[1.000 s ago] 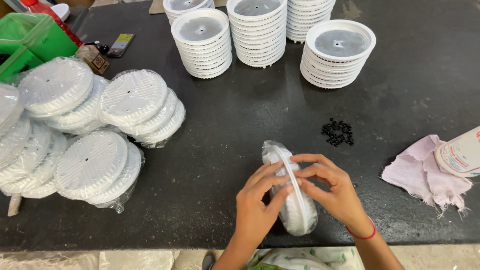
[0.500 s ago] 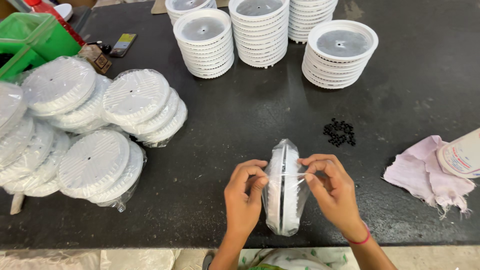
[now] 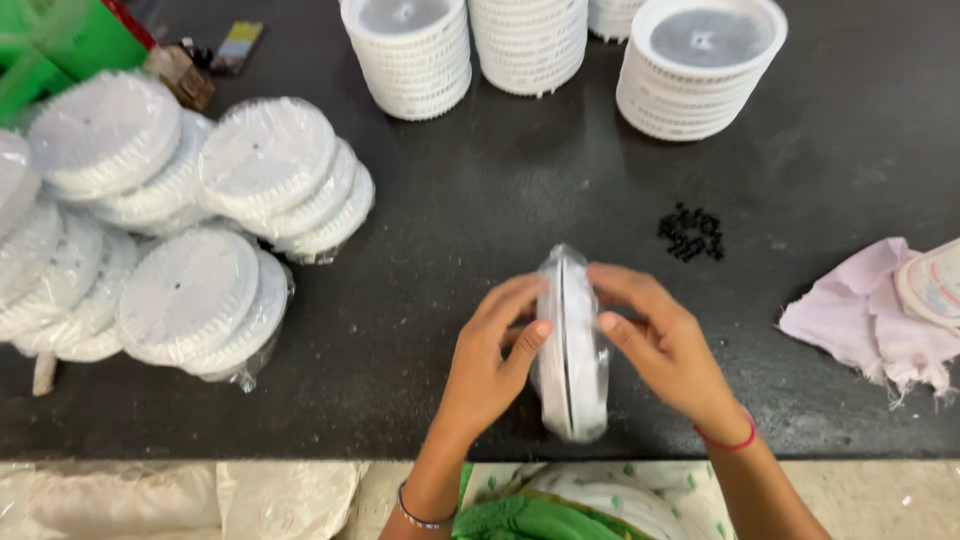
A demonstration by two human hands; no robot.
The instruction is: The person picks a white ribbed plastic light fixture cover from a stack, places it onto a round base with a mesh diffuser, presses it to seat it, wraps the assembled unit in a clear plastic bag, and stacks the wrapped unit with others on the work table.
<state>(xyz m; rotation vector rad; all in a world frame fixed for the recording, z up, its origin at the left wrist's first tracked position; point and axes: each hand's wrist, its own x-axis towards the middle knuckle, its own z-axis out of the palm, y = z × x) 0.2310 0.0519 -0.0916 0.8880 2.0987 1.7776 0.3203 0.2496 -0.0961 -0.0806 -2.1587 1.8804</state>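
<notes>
Wrapped white discs (image 3: 190,300): heaped at left on dark surface (image 3: 480,220). Left hand (image 3: 490,360) and right hand (image 3: 665,345): fingers pressed on either face of an upright plastic-wrapped pair of discs (image 3: 572,350), centre front. Step, as judged: closing the wrap; firm, even hold needed. Black beads (image 3: 690,232), pink cloth (image 3: 860,325): right.

From my feed: bagged white discs (image 3: 185,300) piled left, stacked white rings (image 3: 700,65) up top, tiny black bits (image 3: 690,232), pink cloth (image 3: 865,320) right, all on a black table (image 3: 480,200).
</notes>
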